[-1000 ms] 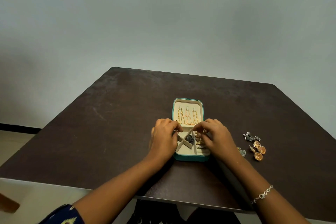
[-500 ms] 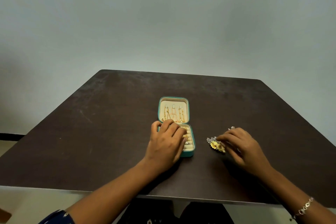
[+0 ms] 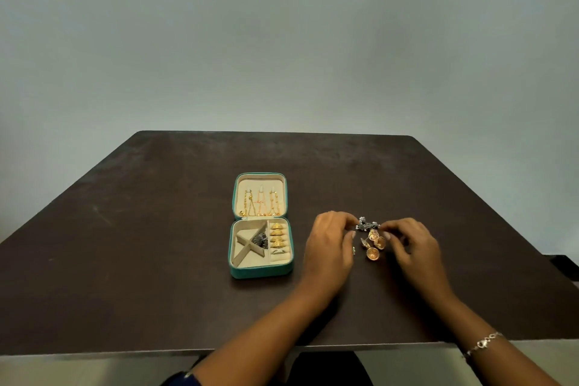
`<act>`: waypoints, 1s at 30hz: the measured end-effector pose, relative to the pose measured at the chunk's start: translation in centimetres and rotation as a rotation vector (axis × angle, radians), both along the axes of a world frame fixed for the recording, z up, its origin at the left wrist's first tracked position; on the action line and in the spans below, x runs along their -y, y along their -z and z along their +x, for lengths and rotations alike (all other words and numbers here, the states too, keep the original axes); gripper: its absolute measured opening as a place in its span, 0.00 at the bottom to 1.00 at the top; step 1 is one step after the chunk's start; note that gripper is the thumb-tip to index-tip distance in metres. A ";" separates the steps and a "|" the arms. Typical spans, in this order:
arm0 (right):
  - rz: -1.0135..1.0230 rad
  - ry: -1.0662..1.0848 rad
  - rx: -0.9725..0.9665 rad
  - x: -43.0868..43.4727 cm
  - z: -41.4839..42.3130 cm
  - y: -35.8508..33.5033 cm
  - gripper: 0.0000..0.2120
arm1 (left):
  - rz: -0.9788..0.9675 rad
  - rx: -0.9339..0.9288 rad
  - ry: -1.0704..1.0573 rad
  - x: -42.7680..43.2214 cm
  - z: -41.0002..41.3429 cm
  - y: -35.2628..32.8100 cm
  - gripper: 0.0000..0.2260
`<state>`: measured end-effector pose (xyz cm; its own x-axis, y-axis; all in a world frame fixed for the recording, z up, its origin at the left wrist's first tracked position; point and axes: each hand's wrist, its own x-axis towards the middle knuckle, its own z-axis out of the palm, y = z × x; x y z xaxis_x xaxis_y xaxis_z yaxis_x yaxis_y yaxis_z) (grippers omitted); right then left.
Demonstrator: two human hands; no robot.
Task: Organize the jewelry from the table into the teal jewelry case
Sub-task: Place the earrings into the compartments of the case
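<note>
The teal jewelry case [image 3: 262, 273] lies open on the dark table [image 3: 156, 229], with gold chains [image 3: 260, 204] hung in its lid. Its base holds gold rings [image 3: 278, 236] in the right slot and a dark silver piece [image 3: 261, 240] in a divided section. To the right of the case lies a small pile of jewelry: a silver beaded piece [image 3: 367, 225] and gold jhumka earrings [image 3: 374, 244]. My left hand [image 3: 329, 247] and my right hand [image 3: 410, 244] are on either side of the pile, their fingertips pinching the ends of the silver piece.
The table's front edge [image 3: 282, 349] runs just below my forearms. A silver bracelet [image 3: 482, 343] is on my right wrist. A plain grey wall stands behind the table.
My left hand left the case and moved right to the jewelry pile. Both hands now meet at the silver piece. The view has shifted, so the case sits further left.
</note>
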<state>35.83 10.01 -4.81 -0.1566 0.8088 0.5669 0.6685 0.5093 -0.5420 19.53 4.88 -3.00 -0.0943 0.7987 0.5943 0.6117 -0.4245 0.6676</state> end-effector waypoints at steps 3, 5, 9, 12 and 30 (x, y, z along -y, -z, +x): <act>-0.051 0.030 -0.027 -0.6 0.1 0.3 0.09 | -0.051 0.069 -0.027 -1.3 1.2 -0.2 0.07; -0.081 0.038 -0.046 -0.7 0.2 0.3 0.09 | -0.058 0.107 -0.067 -1.9 1.3 0.1 0.08; -0.095 0.009 0.030 -0.5 0.1 0.3 0.10 | -0.121 0.205 -0.173 -1.8 -0.1 1.5 0.12; -0.094 -0.015 0.116 -0.5 -0.1 0.4 0.09 | -0.156 0.216 -0.173 -1.8 -1.0 1.8 0.12; -0.087 0.035 0.135 -0.5 -0.2 0.7 0.08 | -0.120 -0.390 0.075 -1.9 0.3 2.8 0.22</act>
